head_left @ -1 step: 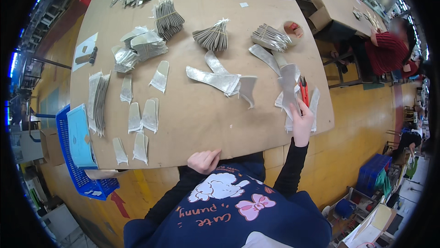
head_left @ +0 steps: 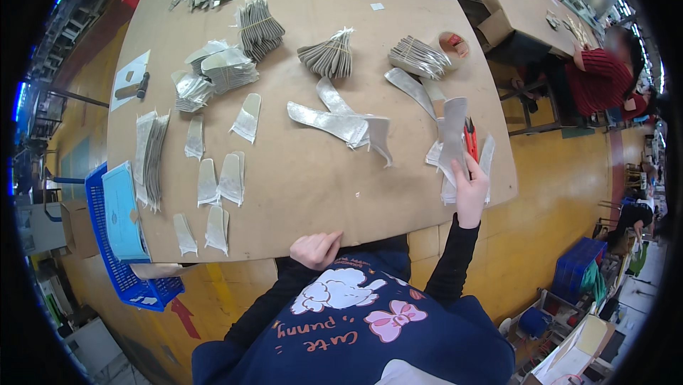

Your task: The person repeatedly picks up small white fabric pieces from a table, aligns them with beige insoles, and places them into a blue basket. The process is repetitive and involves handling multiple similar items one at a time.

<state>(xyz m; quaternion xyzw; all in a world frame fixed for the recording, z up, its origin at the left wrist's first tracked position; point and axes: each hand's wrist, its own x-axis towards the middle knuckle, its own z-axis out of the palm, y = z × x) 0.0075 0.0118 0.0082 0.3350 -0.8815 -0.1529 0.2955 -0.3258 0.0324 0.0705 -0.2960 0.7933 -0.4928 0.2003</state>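
Observation:
My right hand pinches the lower end of a long grey fabric piece and holds it raised above the table's right side. Just beyond my fingers lies a red-handled tool, partly hidden by the piece. Other pale pieces lie under and beside that hand. My left hand rests closed at the table's near edge, with nothing visible in it. Toward the middle, several long silvery-grey pieces overlap, one with a curved end hanging to the right.
Banded bundles of grey pieces stand across the far part of the table. A tape roll sits at far right. Short pieces, a hammer and a blue basket are at left. Another person sits beyond the table's right.
The grey piece in my right hand has tilted, its upper end shifting slightly right and standing straighter. My left hand stays put.

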